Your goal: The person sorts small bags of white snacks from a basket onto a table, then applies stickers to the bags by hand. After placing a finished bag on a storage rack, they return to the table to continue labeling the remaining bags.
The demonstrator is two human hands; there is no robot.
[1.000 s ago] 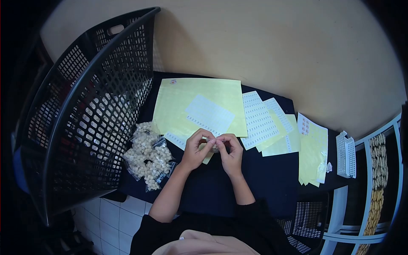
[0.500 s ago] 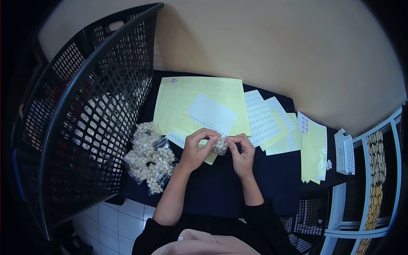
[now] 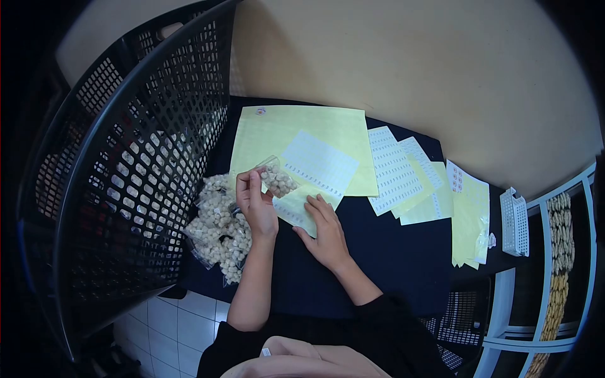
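My left hand (image 3: 256, 211) is closed on the top of a small clear plastic bag (image 3: 279, 181) of pale round pieces. The bag is tilted just above the sheets. My right hand (image 3: 328, 234) is open, its fingers stretched out over a small yellow sheet (image 3: 309, 194) with a white label strip along its lower left side. The fingertips touch this sheet. A white label sheet (image 3: 321, 160) with rows of small print lies beyond it on a large yellow sheet (image 3: 252, 135). Left of my left wrist is a pile of similar filled bags (image 3: 217, 227).
A tall black perforated basket (image 3: 135, 164) stands at the left, with pale bags showing through its holes. More label sheets (image 3: 394, 170) and yellow sheets (image 3: 469, 220) lie at the right, beside a small white basket (image 3: 514, 223). A wall (image 3: 403, 69) rises behind the dark table (image 3: 391, 271).
The bag, held by both hands before, has moved left and slightly up in my left hand. My right hand has let go, moved left and spread onto the small label sheet.
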